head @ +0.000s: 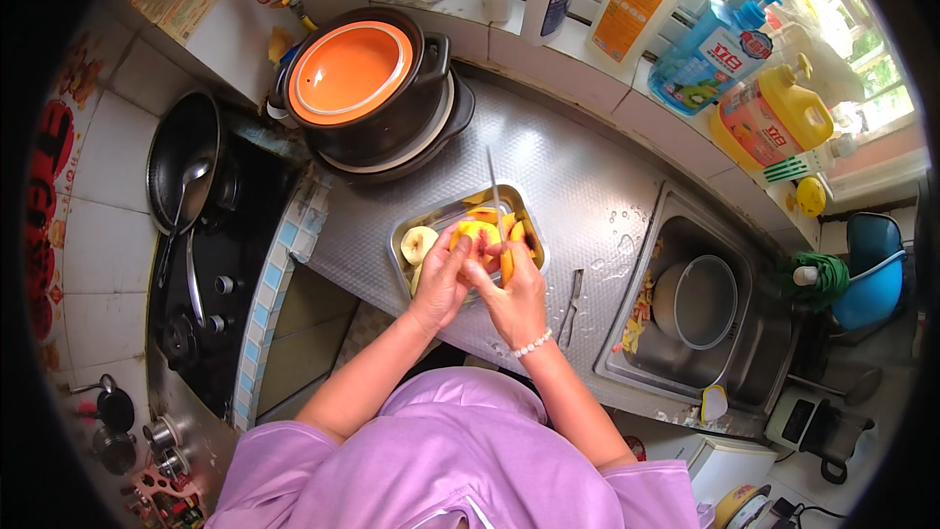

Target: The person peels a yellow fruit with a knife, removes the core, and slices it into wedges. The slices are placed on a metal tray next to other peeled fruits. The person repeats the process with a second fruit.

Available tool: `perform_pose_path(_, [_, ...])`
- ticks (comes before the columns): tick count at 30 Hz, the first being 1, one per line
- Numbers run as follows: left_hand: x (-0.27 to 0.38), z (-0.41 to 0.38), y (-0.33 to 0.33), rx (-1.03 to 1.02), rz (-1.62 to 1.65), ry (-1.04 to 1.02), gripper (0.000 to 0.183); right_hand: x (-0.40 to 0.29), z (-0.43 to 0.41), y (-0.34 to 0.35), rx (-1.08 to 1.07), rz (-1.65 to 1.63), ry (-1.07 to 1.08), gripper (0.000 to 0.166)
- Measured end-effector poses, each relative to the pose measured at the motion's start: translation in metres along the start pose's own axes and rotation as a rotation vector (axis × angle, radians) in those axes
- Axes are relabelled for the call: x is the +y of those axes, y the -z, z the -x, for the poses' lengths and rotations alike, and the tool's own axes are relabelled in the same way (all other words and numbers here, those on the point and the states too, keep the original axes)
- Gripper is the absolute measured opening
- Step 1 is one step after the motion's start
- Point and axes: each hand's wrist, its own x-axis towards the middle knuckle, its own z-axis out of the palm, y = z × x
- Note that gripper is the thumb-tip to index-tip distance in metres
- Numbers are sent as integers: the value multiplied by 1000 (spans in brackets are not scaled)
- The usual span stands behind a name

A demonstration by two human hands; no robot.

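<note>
My left hand [438,279] holds a yellow-orange peach [476,234] with a reddish centre. In my right hand [518,290] is a knife with an orange handle [507,264], its narrow blade [493,180] pointing away from me beside the fruit. Both hands are over the near part of a rectangular metal tray [395,244]. Cut orange-yellow fruit pieces [523,234] lie at the tray's right and far side, and pale banana pieces [418,244] at its left. My fingers hide part of the peach and of the tray.
A peeler-like metal tool [575,301] lies right of the tray. Farther right, the sink [668,213] holds a round bowl [705,301] and peelings [633,334]. A dark pot [367,136] with an orange upturned lid [351,73] stands behind left. The stove [242,235] is left; bottles [631,4] line the sill.
</note>
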Motion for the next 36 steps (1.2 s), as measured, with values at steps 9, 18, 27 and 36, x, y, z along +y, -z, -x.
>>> perform_pose_path(9, [-12,2,9,5,-178,-105,37,31,-19,-12,-113,-85,-210,36])
perform_pose_path(18, [-12,-13,32,295,230,169,22,44,-23,-7,-155,-295,-467,34])
perform_pose_path(27, [4,-17,34,136,348,330,34,64,-21,9,16,25,-190,37])
perform_pose_path(36, [0,-15,33,-44,491,206,43,5,18,31,-576,-834,-842,68])
